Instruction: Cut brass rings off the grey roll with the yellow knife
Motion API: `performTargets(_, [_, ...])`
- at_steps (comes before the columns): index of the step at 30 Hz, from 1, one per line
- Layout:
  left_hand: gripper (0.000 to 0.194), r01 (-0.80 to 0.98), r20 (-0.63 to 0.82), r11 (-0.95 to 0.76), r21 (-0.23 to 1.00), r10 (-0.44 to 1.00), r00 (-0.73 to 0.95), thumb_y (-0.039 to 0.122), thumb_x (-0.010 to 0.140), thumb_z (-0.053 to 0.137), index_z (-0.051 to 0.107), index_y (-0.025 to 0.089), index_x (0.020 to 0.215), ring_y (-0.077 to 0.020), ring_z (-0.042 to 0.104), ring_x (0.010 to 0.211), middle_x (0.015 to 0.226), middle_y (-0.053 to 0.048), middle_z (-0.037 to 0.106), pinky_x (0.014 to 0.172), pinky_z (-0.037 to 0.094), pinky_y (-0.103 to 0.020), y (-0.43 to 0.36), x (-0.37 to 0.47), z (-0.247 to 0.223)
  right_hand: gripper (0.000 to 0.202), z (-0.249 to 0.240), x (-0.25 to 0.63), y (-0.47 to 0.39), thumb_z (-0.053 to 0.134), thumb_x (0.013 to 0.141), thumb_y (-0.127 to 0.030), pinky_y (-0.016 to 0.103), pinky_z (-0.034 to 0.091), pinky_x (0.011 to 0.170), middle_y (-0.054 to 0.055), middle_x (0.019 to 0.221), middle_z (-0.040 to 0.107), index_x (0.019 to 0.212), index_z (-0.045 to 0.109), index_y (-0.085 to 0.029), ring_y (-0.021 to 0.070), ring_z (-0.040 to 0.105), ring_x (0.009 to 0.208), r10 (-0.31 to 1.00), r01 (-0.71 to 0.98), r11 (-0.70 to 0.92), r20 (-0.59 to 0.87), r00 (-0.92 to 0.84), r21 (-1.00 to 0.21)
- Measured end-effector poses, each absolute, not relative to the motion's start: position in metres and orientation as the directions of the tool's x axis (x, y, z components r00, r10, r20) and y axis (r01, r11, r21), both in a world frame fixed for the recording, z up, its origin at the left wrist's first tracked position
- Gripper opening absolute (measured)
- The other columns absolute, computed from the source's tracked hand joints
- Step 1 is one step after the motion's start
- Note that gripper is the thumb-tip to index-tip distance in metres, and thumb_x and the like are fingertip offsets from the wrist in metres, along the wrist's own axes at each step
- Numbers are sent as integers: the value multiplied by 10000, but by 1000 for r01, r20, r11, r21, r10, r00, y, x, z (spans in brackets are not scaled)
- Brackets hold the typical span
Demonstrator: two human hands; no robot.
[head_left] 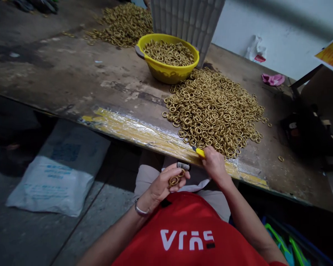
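Note:
My left hand [166, 181] is cupped, fingers curled round a few brass-coloured rings [174, 180], just off the table's front edge. A grey band [183, 166] is wrapped about one of its fingers. Close by, my right hand [214, 162] grips a yellow-handled cutter knife [200, 152], its dark tip pointing left over the table edge. Much of the handle is hidden inside the fist. Right beyond this hand spreads a large heap of rings [216, 111] on the worn wooden table [105, 81].
Behind the heap stands a yellow basin [169, 72] filled with rings, beside a grey ridged panel [183, 22]. Another ring pile [124, 26] lies at the back. Yellow tape [138, 133] covers the front edge. A white sack [58, 170] rests on the floor at left.

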State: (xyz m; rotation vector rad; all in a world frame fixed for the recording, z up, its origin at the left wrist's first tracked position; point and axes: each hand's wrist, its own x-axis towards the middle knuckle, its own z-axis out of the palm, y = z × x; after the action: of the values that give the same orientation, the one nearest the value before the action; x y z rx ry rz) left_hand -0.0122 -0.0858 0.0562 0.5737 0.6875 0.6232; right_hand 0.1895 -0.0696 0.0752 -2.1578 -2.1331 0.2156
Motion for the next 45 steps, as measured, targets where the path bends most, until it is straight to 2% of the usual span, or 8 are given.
performTargets(3, [335, -256, -435, 621, 740, 734, 521, 434, 728, 717, 537, 152, 729, -52, 421, 420, 603, 11, 564, 341, 187, -146, -83, -9, 52, 130, 79, 195, -68, 534, 830, -218, 249, 348, 607, 24, 728, 583, 730, 601, -167, 136, 509, 643, 997, 857, -61, 4, 73, -512])
performTargets(6, [276, -165, -353, 444, 881, 847, 397, 390, 746, 707, 568, 155, 789, -56, 422, 408, 571, 30, 571, 364, 268, -152, -80, 1, 50, 218, 88, 192, -68, 584, 805, -350, 222, 331, 510, -28, 587, 507, 683, 574, -170, 93, 428, 511, 984, 447, -173, -135, 115, -878])
performTargets(11, [219, -53, -95, 110, 993, 969, 227, 264, 749, 708, 653, 159, 934, -85, 520, 555, 768, -6, 669, 506, 420, -179, -72, 17, 58, 322, 93, 168, -76, 707, 703, -446, 186, 258, 382, -82, 492, 440, 731, 533, -176, 49, 318, 383, 936, -169, -349, -352, -13, -922])
performTargets(17, [176, -91, -130, 153, 984, 967, 221, 305, 746, 719, 677, 136, 772, -72, 441, 470, 550, 30, 559, 443, 355, -171, -67, 15, 63, 368, 93, 157, -86, 676, 747, -504, 185, 234, 379, -85, 508, 413, 710, 501, -182, 48, 311, 389, 946, -195, -321, -324, -19, -927])
performTargets(21, [275, -255, -273, 379, 889, 889, 368, 376, 715, 749, 680, 116, 773, -47, 352, 403, 518, 25, 535, 357, 228, -157, -70, 7, 65, 353, 91, 167, -94, 555, 857, -460, 204, 257, 456, -63, 544, 392, 652, 483, -183, 70, 326, 470, 984, 134, -168, -159, 77, -977])
performTargets(29, [277, -217, -309, 416, 883, 864, 397, 387, 742, 721, 644, 121, 750, -39, 330, 348, 438, 55, 480, 337, 213, -150, -81, 5, 74, 146, 89, 176, -123, 482, 816, -97, 238, 360, 643, 34, 772, 598, 836, 605, -172, 149, 531, 701, 986, 825, 159, 128, -106, -542])
performTargets(42, [227, -25, -315, 358, 933, 850, 423, 349, 763, 647, 621, 135, 691, -54, 358, 371, 437, 47, 475, 360, 249, -164, -91, -4, 88, 215, 95, 190, -106, 424, 890, -80, 265, 366, 618, 93, 923, 658, 973, 604, -163, 181, 614, 744, 987, 994, -107, -121, 105, -7])
performTargets(45, [256, -36, -333, 397, 917, 812, 479, 372, 756, 667, 635, 122, 710, -55, 368, 400, 453, 41, 471, 377, 250, -162, -92, -10, 85, 166, 97, 201, -96, 461, 880, -108, 266, 372, 642, 82, 929, 659, 947, 602, -166, 187, 620, 788, 985, 988, -155, -75, 154, -20])
